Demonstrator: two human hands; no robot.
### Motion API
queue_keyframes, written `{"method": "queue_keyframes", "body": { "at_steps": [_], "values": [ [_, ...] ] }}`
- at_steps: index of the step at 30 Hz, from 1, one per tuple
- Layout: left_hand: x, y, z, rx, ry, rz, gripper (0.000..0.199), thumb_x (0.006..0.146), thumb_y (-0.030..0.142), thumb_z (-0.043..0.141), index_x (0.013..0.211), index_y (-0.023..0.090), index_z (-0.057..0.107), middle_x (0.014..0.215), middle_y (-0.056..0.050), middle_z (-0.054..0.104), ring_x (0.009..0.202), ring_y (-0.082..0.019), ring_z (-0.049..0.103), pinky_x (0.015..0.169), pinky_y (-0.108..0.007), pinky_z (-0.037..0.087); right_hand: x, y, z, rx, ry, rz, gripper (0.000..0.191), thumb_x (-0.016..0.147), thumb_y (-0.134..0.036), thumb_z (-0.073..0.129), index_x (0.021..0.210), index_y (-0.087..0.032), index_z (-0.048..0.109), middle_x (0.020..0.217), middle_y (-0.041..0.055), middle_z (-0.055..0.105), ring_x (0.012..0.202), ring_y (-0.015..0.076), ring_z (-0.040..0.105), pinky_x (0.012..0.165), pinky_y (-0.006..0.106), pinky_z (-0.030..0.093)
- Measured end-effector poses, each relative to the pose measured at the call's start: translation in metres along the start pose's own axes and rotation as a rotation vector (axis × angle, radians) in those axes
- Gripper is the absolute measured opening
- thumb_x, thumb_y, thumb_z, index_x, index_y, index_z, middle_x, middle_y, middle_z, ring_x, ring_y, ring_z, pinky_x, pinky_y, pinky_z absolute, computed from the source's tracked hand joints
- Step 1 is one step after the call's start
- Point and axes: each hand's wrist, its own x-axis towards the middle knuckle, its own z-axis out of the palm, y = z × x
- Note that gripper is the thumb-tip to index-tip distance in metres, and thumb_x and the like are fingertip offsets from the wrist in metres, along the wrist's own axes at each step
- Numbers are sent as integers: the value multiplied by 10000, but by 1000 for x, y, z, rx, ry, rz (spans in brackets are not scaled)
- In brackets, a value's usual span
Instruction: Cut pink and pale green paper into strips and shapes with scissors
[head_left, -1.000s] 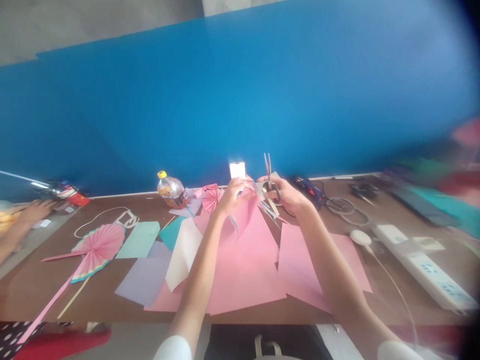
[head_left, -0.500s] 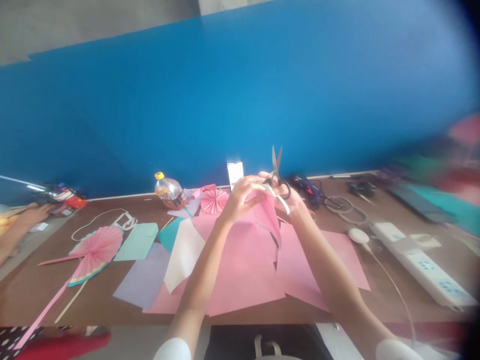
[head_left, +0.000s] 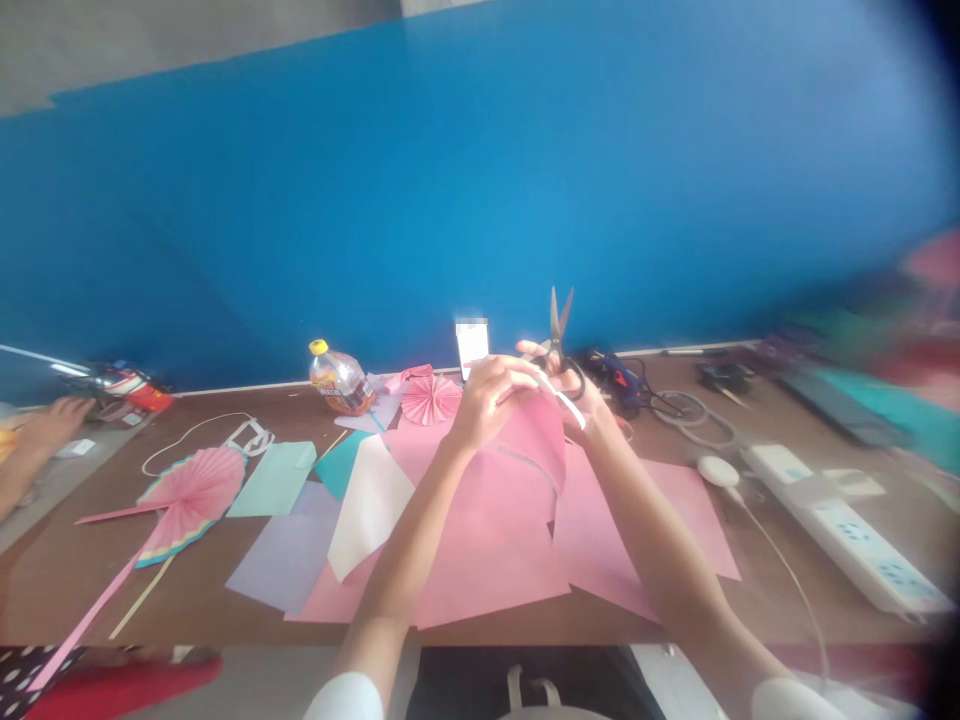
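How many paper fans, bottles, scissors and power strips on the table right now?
Paper fans: 2, large and small
Bottles: 1
Scissors: 1, held in the right hand
Power strips: 1
Total: 5

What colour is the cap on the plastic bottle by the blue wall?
Yellow, on the clear plastic bottle; seen in the head view.

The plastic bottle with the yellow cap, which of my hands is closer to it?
Left. Your left hand is right of the bottle; the right hand, holding scissors, is farther right.
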Motion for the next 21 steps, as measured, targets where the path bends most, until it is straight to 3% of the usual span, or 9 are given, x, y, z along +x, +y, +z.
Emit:
{"method": "queue_keyframes", "body": {
  "at_steps": [6,16,19,21],
  "values": [
    [1,2,-1,15,-15,21,101,905,248,553,943,241,646,1038,-37,693,1019,-169,614,945,-375,419,-4,-4,1,106,-46,-2,645,623,-535,602,1165,-185,590,806,65,644,695,204,604,573,296,459],
    [-6,-8,2,186,-21,89,157,940,255,493,1035,225,615,1127,-49,685,1078,-168,609,925,-342,426,3,-3,3,175,-46,85,646,627,-515,618,1184,-194,563,762,44,631,662,202,609,554,292,455],
    [-10,-14,6,219,8,43,217,956,284,455,1091,208,607,1149,-74,673,1115,-186,596,957,-353,425,4,-7,8,313,-78,115,612,624,-437,652,1184,-209,559,785,28,651,686,196,623,580,281,474],
    [-11,-17,7,175,43,-57,244,961,316,438,1102,202,601,1125,-79,671,1091,-185,601,952,-341,438,3,-10,13,422,-95,138,558,649,-365,664,1181,-238,555,821,9,666,714,185,632,615,276,492]
  ]
}}
